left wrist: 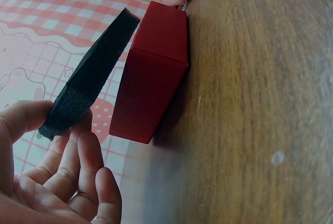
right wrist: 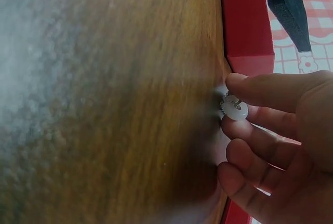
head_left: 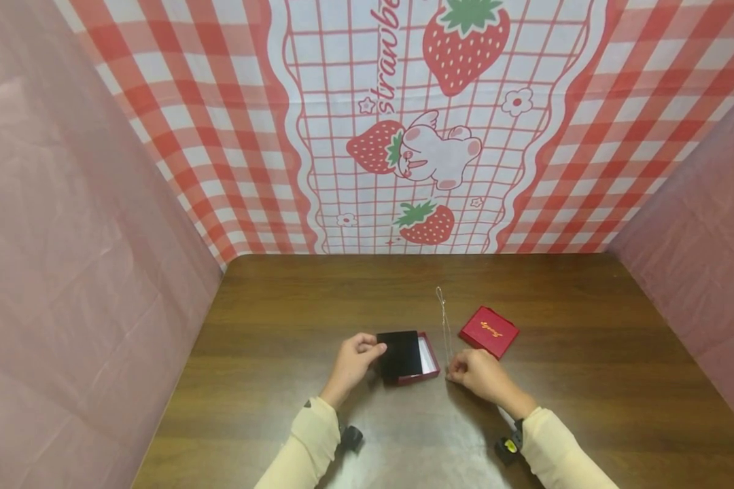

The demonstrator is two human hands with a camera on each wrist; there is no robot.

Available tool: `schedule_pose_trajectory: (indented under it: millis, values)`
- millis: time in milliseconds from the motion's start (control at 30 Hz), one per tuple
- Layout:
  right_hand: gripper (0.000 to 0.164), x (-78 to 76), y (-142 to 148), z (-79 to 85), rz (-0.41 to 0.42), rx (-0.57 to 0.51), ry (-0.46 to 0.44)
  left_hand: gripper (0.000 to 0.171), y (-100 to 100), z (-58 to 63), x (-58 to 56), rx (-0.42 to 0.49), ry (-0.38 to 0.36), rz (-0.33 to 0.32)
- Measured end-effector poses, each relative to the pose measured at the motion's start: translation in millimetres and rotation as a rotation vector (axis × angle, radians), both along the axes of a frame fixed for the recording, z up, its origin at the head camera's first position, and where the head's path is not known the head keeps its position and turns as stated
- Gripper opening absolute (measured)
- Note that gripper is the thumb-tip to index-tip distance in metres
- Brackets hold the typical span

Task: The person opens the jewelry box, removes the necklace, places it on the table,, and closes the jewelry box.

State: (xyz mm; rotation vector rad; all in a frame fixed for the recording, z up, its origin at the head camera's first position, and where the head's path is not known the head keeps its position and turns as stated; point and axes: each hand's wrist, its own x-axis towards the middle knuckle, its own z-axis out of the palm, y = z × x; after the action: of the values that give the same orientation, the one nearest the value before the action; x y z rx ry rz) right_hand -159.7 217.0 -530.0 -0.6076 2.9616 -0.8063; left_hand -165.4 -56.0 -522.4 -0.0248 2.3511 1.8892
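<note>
My left hand (head_left: 353,363) pinches a black foam pad (head_left: 399,354) by its left edge. In the left wrist view the pad (left wrist: 93,73) tilts over the red box base (left wrist: 151,73), partly covering it. White lining shows inside the base (head_left: 435,372) in the head view. To the right, a thin silver necklace (head_left: 444,319) lies stretched out on the table. At its near end my right hand (head_left: 482,373) pinches the necklace's round white pendant (right wrist: 237,108) between thumb and fingers, close to the wood.
A red box lid (head_left: 489,331) with gold lettering lies just beyond my right hand. The brown wooden table (head_left: 281,292) ends at a strawberry-print checked cloth (head_left: 416,136) behind. Pink cloth (head_left: 85,238) hangs along both sides.
</note>
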Motion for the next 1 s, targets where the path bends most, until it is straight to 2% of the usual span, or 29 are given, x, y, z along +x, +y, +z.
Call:
schedule_pose_trajectory:
  millis: [467, 733, 1000]
  values:
    - [0.015, 1.5, -0.6, 2.4, -0.024, 0.014, -0.001, 0.033, 0.5, 0.3, 0.7, -0.009, 0.000, -0.011]
    - [0.012, 0.2, -1.2, 4.8, 0.011, 0.000, 0.032, 0.032, 0.3, 1.4, 0.9, -0.007, 0.008, -0.009]
    - [0.007, 0.5, -5.8, 4.2, 0.085, -0.049, 0.065, 0.035, -0.2, 0.0, 1.2, -0.003, 0.022, -0.012]
